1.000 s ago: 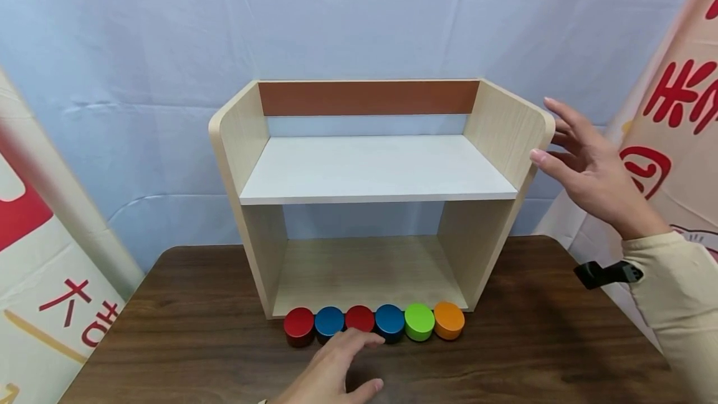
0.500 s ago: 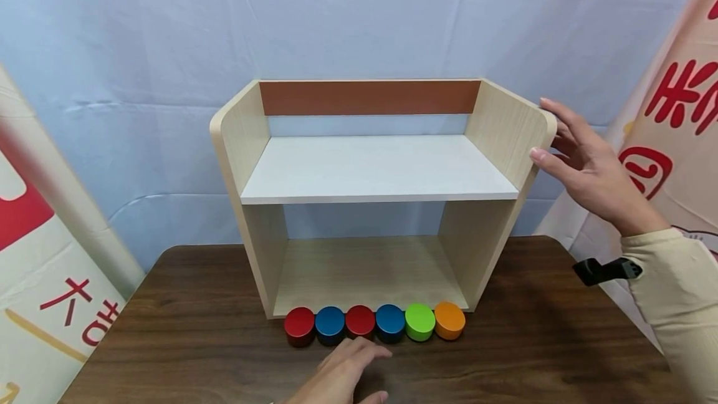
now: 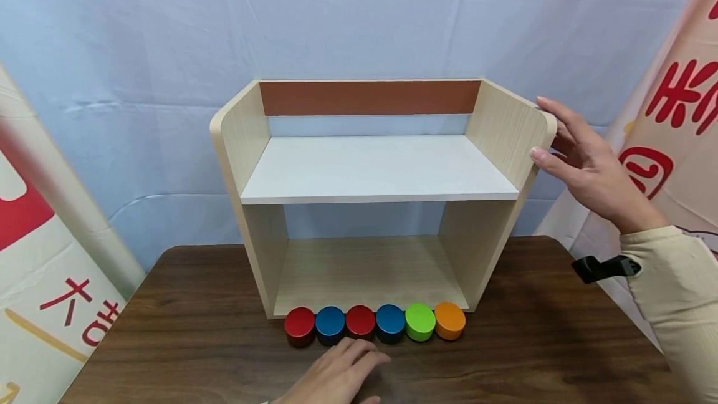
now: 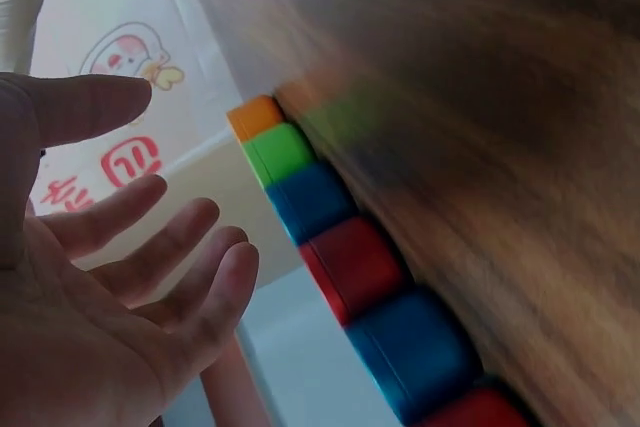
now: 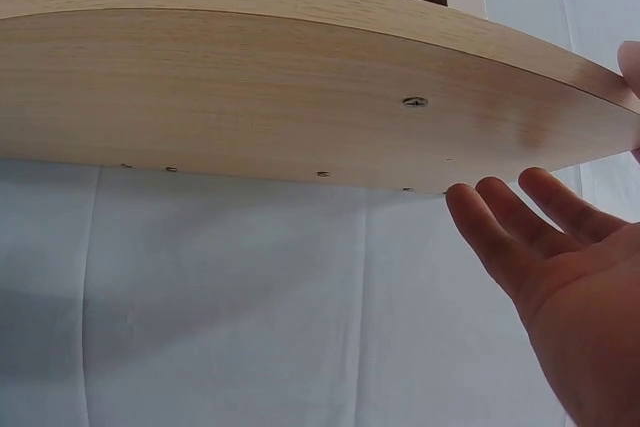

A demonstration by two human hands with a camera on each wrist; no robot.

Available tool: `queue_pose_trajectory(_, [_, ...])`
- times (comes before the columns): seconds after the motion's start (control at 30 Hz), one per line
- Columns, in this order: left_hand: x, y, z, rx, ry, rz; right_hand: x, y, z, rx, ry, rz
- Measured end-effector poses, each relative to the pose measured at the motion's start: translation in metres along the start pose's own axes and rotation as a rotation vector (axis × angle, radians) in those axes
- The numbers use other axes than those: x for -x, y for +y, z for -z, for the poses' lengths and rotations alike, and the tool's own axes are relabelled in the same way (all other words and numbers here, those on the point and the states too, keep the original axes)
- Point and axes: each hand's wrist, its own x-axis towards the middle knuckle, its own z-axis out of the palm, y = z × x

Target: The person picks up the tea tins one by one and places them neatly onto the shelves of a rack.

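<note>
A light wood two-tier shelf (image 3: 376,170) stands on the table. My right hand (image 3: 591,170) is at its right side panel (image 3: 507,136), thumb on the front edge and index finger at the top edge. The right wrist view shows the other fingers (image 5: 500,237) extended beside the panel's outer face. Along the shelf's front lies a row of short round blocks: red (image 3: 300,327), blue (image 3: 330,325), red (image 3: 360,320), blue (image 3: 389,323), green (image 3: 419,322) and orange (image 3: 449,320). My left hand (image 3: 336,371) hovers just before the middle blocks, fingers loose, holding nothing.
The dark wood table (image 3: 185,329) extends on both sides of the shelf. A pale cloth backdrop (image 3: 359,17) hangs behind it. Printed banners (image 3: 687,117) flank the table. A black strap piece (image 3: 606,269) sticks out at the right wrist.
My left hand has drawn slightly back from the blocks and its fingers have come closer together. My right index finger has shifted slightly left onto the panel's edge. Shelf and blocks stay put.
</note>
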Motion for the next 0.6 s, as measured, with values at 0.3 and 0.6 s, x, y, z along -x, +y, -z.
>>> queue_pose_trajectory(0.3, [0.009,-0.004,0.010,-0.098,0.103,0.002,0.000,0.000,0.000,-0.045,-0.011,0.009])
queue_pose_trajectory(0.6, [0.021,-0.012,0.024,-0.090,0.193,0.080,0.000,0.002,-0.002,-0.105,-0.049,0.033])
